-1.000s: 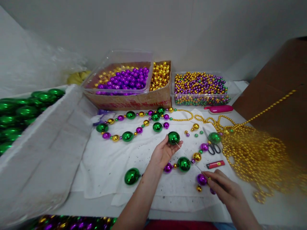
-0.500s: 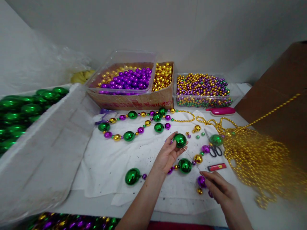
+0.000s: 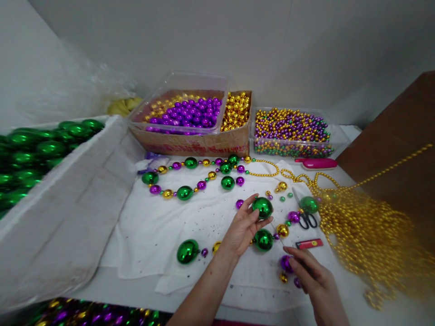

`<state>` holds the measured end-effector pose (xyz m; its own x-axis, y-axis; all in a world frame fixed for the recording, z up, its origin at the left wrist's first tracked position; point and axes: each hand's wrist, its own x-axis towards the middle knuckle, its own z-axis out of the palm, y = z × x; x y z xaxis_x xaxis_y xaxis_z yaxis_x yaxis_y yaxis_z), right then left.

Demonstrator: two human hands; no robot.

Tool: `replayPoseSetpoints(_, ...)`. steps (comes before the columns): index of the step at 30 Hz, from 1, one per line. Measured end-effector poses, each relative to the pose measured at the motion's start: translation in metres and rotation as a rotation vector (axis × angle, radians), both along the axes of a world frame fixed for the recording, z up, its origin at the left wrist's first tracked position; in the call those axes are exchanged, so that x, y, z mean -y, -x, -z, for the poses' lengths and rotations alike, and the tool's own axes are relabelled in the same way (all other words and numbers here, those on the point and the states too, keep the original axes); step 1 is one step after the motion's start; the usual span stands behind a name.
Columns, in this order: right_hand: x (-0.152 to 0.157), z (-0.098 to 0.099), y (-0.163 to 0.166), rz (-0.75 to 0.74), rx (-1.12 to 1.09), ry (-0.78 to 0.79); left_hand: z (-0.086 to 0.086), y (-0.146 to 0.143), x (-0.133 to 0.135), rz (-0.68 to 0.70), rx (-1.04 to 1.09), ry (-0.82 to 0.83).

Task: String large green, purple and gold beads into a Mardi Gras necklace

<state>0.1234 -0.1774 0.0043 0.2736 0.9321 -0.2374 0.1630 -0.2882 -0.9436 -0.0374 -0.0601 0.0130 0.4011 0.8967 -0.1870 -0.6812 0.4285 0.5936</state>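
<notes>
My left hand (image 3: 243, 227) grips a large shiny green bead (image 3: 262, 208) between thumb and fingers, above the white cloth (image 3: 142, 235). A thin string (image 3: 276, 231) runs from near that bead down to my right hand (image 3: 311, 267), whose thumb and fingertips pinch it. Just below the right fingertips lie a purple bead (image 3: 286, 263) and a small gold bead (image 3: 283, 277). Behind the hands lies a strand of mixed beads, with another large green bead (image 3: 263, 240) on it; my left forearm hides part of this strand. Its left end shows a green bead (image 3: 188, 251).
At the back stand a clear tub of purple beads (image 3: 190, 113) on a cardboard box (image 3: 197, 144) and a tub of small mixed beads (image 3: 292, 131). Scissors (image 3: 308, 221), a red lighter (image 3: 309, 244) and piled gold bead chains (image 3: 370, 244) lie right. A foam box (image 3: 78, 203) of green beads stands left.
The view has shifted slightly. My left hand, with the green bead, has moved a little right and down. My right hand keeps its pinch on the string.
</notes>
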Motion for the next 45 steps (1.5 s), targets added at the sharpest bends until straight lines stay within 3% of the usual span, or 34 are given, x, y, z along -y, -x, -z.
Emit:
replayPoseSetpoints(5,-0.002,-0.004,-0.002,-0.032,0.007,0.005,0.0,-0.001,0.001,0.019,-0.013,-0.006)
replayPoseSetpoints(13,-0.016,-0.008,0.009,0.059,-0.087,-0.022,-0.004,-0.014,0.013,0.14,-0.155,-0.051)
replayPoseSetpoints(16,-0.017,-0.005,0.007,0.093,-0.107,-0.056,-0.013,-0.014,0.013,0.193,-0.262,-0.113)
replayPoseSetpoints(19,-0.011,-0.01,-0.004,-0.068,-0.028,-0.045,-0.023,-0.01,0.009,0.138,-0.357,-0.183)
replayPoseSetpoints(21,-0.006,-0.02,-0.014,-0.151,0.072,-0.052,-0.03,-0.01,0.008,0.086,-0.403,-0.238)
replayPoseSetpoints(25,-0.008,-0.047,-0.022,-0.086,0.275,-0.168,-0.049,-0.019,0.012,0.088,-0.463,-0.415)
replayPoseSetpoints(28,-0.017,-0.059,-0.017,-0.156,0.252,-0.207,-0.066,-0.029,0.018,0.126,-0.477,-0.542)
replayPoseSetpoints(31,-0.022,-0.056,-0.012,-0.227,0.114,-0.12,-0.076,-0.03,0.014,0.076,-0.486,-0.602)
replayPoseSetpoints(34,-0.019,-0.043,-0.016,-0.153,-0.042,-0.024,-0.065,-0.025,-0.011,0.107,-0.507,-0.595)
replayPoseSetpoints(37,-0.015,-0.033,-0.023,0.0,-0.133,0.037,-0.034,-0.026,-0.054,0.261,-0.643,-0.553)
replayPoseSetpoints(39,-0.013,-0.031,-0.026,0.048,-0.165,0.065,-0.01,-0.032,-0.083,0.19,-0.971,-0.55)
replayPoseSetpoints(40,-0.013,-0.031,-0.026,0.053,-0.173,0.068,0.002,-0.037,-0.096,0.172,-1.032,-0.547)
replayPoseSetpoints(42,-0.012,-0.033,-0.025,0.043,-0.183,0.057,0.02,-0.046,-0.113,0.154,-1.096,-0.544)
replayPoseSetpoints(45,-0.011,-0.033,-0.022,0.044,-0.234,0.058,0.034,-0.054,-0.124,0.159,-1.076,-0.52)
